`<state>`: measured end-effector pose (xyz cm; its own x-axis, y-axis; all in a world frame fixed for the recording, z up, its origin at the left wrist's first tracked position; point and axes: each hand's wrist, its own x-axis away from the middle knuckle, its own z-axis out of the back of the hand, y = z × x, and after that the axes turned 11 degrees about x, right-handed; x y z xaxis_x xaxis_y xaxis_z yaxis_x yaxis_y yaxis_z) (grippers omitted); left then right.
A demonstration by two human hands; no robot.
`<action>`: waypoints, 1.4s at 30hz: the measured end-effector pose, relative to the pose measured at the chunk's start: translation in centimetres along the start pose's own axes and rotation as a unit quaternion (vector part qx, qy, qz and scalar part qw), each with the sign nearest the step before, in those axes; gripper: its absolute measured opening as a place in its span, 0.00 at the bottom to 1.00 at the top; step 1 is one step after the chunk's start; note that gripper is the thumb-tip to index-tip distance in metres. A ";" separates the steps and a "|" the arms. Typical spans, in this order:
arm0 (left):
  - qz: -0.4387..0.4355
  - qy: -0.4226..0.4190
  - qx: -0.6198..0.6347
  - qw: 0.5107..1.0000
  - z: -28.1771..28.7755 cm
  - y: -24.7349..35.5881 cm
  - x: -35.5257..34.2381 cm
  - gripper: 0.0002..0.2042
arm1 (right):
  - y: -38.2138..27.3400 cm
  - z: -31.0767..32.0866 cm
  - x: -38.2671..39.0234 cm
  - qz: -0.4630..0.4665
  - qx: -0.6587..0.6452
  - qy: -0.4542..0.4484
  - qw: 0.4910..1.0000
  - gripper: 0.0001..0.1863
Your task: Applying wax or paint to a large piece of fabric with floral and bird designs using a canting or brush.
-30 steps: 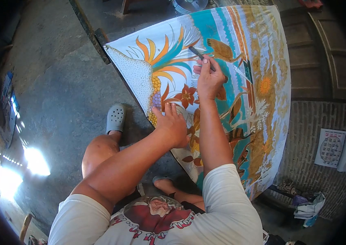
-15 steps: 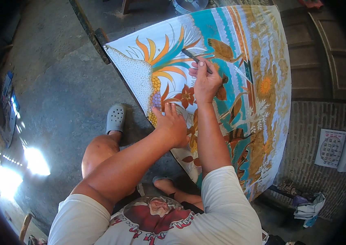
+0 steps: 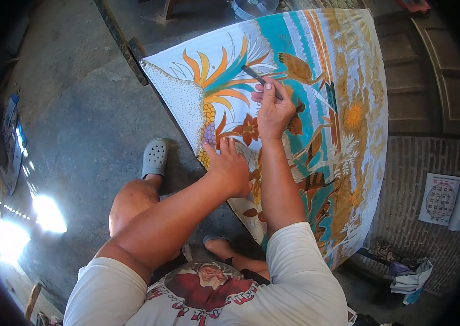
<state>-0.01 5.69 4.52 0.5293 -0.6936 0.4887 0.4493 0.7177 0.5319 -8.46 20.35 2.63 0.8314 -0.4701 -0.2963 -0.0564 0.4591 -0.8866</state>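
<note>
A large white cloth [image 3: 186,111] is stretched before me, painted with orange, teal and brown leaves, flowers and birds. In my right hand [image 3: 274,107] I grip a dark-handled paintbrush [image 3: 255,74] between thumb and fingers. Its tip meets a teal leaf [image 3: 235,69] in a spray of orange and yellow leaves. My left hand [image 3: 229,168] lies on the cloth near its left edge, fingers spread over the area beside a purple and yellow beaded pattern [image 3: 209,133]. Part of the painted design is hidden under both forearms.
A wooden bar [image 3: 118,41] runs along the cloth's upper left corner. Beyond the far edge stands a clear container [image 3: 254,7]. To the right are wooden panels [image 3: 412,81], a brick wall [image 3: 404,185] and a calendar [image 3: 440,200]. My foot in a grey clog [image 3: 155,156] rests on the concrete floor.
The brush tip has shifted very slightly along the teal leaf. The view has moved a little; my left hand stays in place on the cloth.
</note>
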 end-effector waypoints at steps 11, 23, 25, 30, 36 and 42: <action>0.004 -0.001 -0.002 1.000 -0.1 -0.2 -0.1 0.42 | -0.1 0.0 0.2 0.006 0.001 0.034 0.999 0.12; -0.067 -0.046 0.043 0.996 2.1 0.4 0.2 0.29 | -4.9 3.0 8.3 -0.107 -0.269 -0.013 0.957 0.14; -0.122 0.031 0.054 0.991 0.8 -0.4 0.1 0.21 | -5.3 5.5 11.1 -0.126 -0.375 0.018 0.918 0.13; -0.178 0.033 0.076 0.981 0.5 -1.4 -1.7 0.21 | -4.8 17.7 17.4 -0.173 -0.406 0.065 0.895 0.13; -0.186 -0.049 0.229 0.954 0.4 -1.8 -1.8 0.19 | -5.2 37.0 29.7 -0.205 -0.317 0.227 0.898 0.16; -0.025 -0.267 0.303 0.915 -5.1 1.3 0.0 0.22 | -5.3 54.0 57.4 -0.239 -0.188 0.476 0.825 0.19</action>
<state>4.25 6.94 1.65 0.0198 -0.7717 0.6357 -0.1030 0.6309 0.7690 69.46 31.67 9.46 0.0070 -0.9911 0.1330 -0.1646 -0.1323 -0.9774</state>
